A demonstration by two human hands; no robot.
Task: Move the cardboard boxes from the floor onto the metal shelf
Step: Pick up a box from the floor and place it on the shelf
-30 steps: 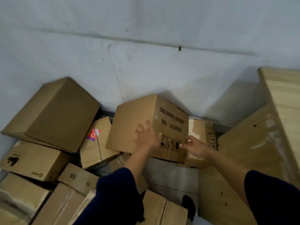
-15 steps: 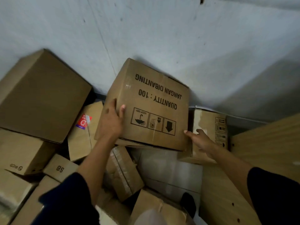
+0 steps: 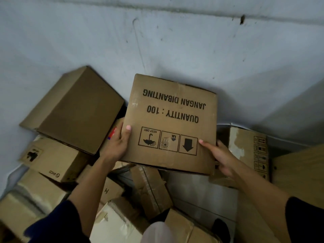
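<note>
A brown cardboard box (image 3: 172,118) printed upside down with "JANGAN DIBANTING" and "QUANTITY : 100" is held up off the pile in front of the grey wall. My left hand (image 3: 118,143) grips its left edge, thumb on the printed face. My right hand (image 3: 220,156) grips its lower right corner, thumb on the face and fingers behind. No metal shelf is in view.
A big plain box (image 3: 73,111) leans on the wall at left, above a box with a logo (image 3: 52,159). Several smaller boxes (image 3: 150,188) lie jumbled on the floor below. A taped box (image 3: 249,151) and wooden boards (image 3: 298,172) stand at right.
The printed box has come up off the pile and toward me. My left hand slid from its top to its left edge. My right hand closed on its lower right corner.
</note>
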